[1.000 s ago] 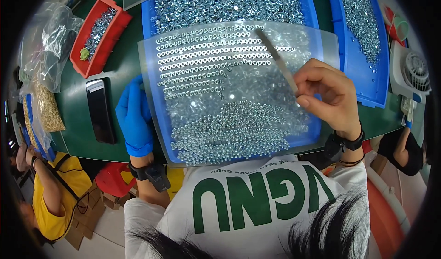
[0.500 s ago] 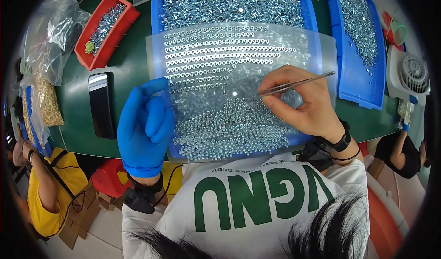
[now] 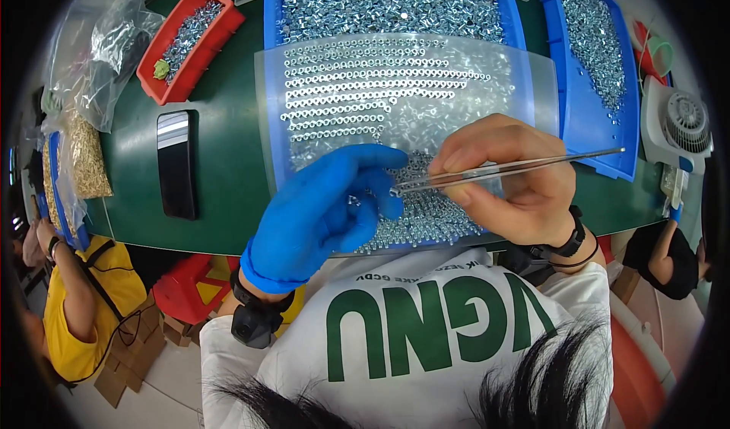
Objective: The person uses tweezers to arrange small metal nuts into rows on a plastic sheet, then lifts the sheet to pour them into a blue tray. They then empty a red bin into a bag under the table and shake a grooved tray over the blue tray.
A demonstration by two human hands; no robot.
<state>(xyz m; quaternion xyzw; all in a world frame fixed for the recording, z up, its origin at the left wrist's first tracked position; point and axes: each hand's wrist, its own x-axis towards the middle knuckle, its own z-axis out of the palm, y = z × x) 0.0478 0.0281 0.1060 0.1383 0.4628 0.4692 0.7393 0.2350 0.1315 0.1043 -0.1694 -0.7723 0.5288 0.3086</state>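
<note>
In the head view, my right hand (image 3: 509,174), bare, grips long metal tweezers (image 3: 525,168) that point left. My blue-gloved left hand (image 3: 327,201) is at their tips, its fingers bent but apart. A small shiny metal part (image 3: 395,192) shows where the tips meet the glove; whether a finger touches it is unclear. Beneath both hands lies a translucent sheet (image 3: 541,87) with rows of small metal ring-shaped parts (image 3: 365,94) on its far half. Loose metal parts (image 3: 433,227) crowd its near half, partly hidden by my hands.
Under the sheet is a blue tray (image 3: 271,26) heaped with metal parts. Another blue tray (image 3: 601,144) stands at right beside a white fan (image 3: 680,121). At left are a red bin (image 3: 190,45), a black phone (image 3: 176,166) and plastic bags (image 3: 91,155). Other people sit on both sides.
My left hand has moved right, over the sheet, to the tweezers' tips. My right hand has turned the tweezers nearly level and shifted slightly right.
</note>
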